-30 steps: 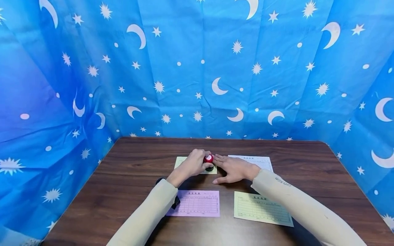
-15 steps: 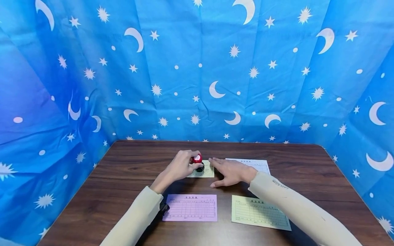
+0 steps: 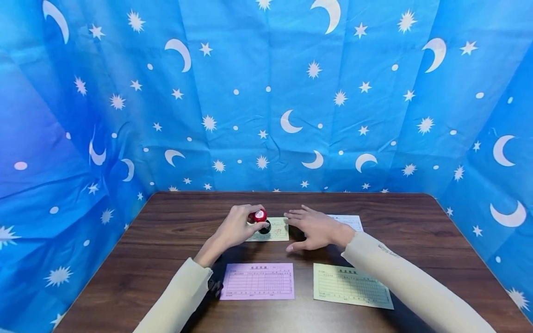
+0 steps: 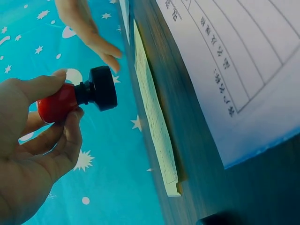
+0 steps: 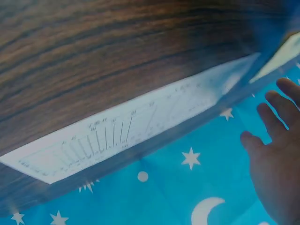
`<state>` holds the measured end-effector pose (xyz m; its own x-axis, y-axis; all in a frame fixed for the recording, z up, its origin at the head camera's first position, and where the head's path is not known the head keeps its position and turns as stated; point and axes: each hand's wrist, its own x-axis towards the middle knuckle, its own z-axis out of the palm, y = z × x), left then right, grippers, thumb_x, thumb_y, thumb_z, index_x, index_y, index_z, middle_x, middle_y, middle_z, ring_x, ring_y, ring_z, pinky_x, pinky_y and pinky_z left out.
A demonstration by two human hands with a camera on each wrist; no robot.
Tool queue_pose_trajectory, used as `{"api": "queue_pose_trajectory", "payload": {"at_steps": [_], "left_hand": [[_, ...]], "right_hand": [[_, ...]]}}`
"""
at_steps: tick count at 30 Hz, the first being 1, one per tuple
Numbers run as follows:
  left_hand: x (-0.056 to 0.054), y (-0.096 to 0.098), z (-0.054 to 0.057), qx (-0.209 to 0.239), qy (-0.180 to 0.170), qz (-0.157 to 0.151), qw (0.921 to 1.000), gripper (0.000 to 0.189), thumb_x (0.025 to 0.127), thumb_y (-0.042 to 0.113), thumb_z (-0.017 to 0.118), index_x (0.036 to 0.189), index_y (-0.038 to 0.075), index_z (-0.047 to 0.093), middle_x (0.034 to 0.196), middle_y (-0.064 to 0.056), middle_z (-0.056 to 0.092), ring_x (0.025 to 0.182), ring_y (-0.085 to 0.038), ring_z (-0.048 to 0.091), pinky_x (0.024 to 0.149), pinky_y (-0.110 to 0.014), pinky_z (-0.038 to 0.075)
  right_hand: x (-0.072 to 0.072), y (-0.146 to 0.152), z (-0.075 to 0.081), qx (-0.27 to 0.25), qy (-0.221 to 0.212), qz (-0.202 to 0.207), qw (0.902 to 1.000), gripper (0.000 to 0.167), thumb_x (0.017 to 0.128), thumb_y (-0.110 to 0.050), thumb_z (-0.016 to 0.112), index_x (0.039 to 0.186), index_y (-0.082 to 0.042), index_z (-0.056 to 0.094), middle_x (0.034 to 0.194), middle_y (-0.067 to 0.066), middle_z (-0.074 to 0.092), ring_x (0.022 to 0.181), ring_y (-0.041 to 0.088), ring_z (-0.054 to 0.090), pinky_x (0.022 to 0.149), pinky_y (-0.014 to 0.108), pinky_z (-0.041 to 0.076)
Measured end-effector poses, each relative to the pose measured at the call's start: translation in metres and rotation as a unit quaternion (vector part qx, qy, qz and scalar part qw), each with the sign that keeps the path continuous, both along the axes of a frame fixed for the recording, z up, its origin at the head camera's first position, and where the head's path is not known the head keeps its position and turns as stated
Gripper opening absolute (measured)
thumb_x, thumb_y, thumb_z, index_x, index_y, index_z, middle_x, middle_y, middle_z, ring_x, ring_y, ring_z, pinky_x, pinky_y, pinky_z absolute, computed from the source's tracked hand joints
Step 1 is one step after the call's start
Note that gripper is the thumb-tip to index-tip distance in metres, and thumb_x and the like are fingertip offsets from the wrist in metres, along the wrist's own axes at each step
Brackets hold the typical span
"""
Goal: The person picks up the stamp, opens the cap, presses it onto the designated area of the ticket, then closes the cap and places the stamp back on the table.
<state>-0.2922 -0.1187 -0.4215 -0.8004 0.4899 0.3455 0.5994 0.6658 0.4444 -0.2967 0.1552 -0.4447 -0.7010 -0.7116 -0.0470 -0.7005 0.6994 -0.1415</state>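
Note:
My left hand grips a stamp by its round red handle, thumb on one side and fingers on the other. In the left wrist view the stamp's black base points toward the table, apart from the paper. Below it lies a pale yellow printed slip, its left part hidden by the hand and stamp; a faint reddish mark shows on its right half. My right hand is spread with straight fingers at that slip's right edge, partly over a white slip. It holds nothing.
A purple printed slip lies front left on the dark wooden table. Front right is another yellow slip, partly under the right forearm. A blue curtain with stars and moons stands behind the table.
My left hand has moved left with the stamp, away from the right hand, uncovering the yellow slip's right half. The right hand's fingers have lifted slightly.

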Motion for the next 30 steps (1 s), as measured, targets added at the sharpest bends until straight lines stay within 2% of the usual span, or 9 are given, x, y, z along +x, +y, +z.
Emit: {"api": "queue_pose_trajectory", "payload": {"at_steps": [5, 8, 11, 15, 22, 30], "left_hand": [[0.001, -0.001, -0.001, 0.006, -0.005, 0.007, 0.9999, 0.027, 0.091, 0.025, 0.085, 0.112, 0.010, 0.077, 0.097, -0.006, 0.077, 0.081, -0.009, 0.067, 0.070, -0.021, 0.057], [0.002, -0.001, 0.000, 0.014, -0.004, 0.010, 0.9998, 0.029, 0.090, 0.024, 0.085, 0.114, 0.009, 0.077, 0.100, -0.007, 0.078, 0.083, -0.010, 0.068, 0.071, -0.023, 0.058], [0.004, 0.000, 0.001, 0.018, -0.005, 0.011, 0.9998, 0.033, 0.090, 0.024, 0.085, 0.117, 0.008, 0.077, 0.104, -0.008, 0.079, 0.084, -0.012, 0.069, 0.072, -0.025, 0.060], [0.005, 0.001, 0.003, 0.018, -0.015, 0.010, 0.9997, 0.037, 0.090, 0.024, 0.085, 0.121, 0.006, 0.076, 0.107, -0.010, 0.079, 0.086, -0.014, 0.069, 0.074, -0.027, 0.061], [0.006, 0.004, 0.005, 0.027, -0.028, 0.010, 0.9992, 0.037, 0.091, 0.024, 0.084, 0.122, 0.007, 0.075, 0.108, -0.010, 0.078, 0.084, -0.013, 0.069, 0.074, -0.025, 0.061], [0.008, 0.007, 0.003, 0.029, -0.036, -0.002, 0.9989, 0.036, 0.091, 0.024, 0.084, 0.123, 0.008, 0.075, 0.110, -0.010, 0.078, 0.085, -0.012, 0.069, 0.074, -0.022, 0.059]], "right_hand": [[0.012, 0.013, 0.013, -0.045, 0.020, -0.009, 0.9988, 0.075, 0.093, -0.065, 0.068, 0.144, -0.010, 0.063, 0.149, 0.011, 0.063, 0.141, 0.032, 0.057, 0.118, 0.055, 0.046], [0.018, 0.024, 0.018, -0.061, 0.038, -0.024, 0.9971, 0.068, 0.092, -0.062, 0.071, 0.138, -0.011, 0.067, 0.139, 0.009, 0.069, 0.129, 0.029, 0.065, 0.110, 0.053, 0.053], [0.026, 0.037, 0.021, -0.074, 0.043, -0.049, 0.9951, 0.070, 0.091, -0.062, 0.073, 0.140, -0.012, 0.066, 0.141, 0.009, 0.068, 0.130, 0.030, 0.066, 0.109, 0.054, 0.054], [0.035, 0.057, 0.024, -0.093, 0.048, -0.073, 0.9918, 0.078, 0.089, -0.064, 0.073, 0.147, -0.014, 0.061, 0.151, 0.010, 0.062, 0.138, 0.034, 0.061, 0.111, 0.057, 0.051], [0.042, 0.092, 0.023, -0.125, 0.077, -0.094, 0.9846, 0.086, 0.088, -0.066, 0.073, 0.153, -0.013, 0.055, 0.156, 0.011, 0.058, 0.142, 0.036, 0.057, 0.113, 0.058, 0.049], [0.049, 0.130, 0.010, -0.102, 0.096, -0.108, 0.9843, 0.089, 0.090, -0.067, 0.070, 0.156, -0.010, 0.050, 0.159, 0.014, 0.054, 0.144, 0.039, 0.055, 0.112, 0.059, 0.049]]}}
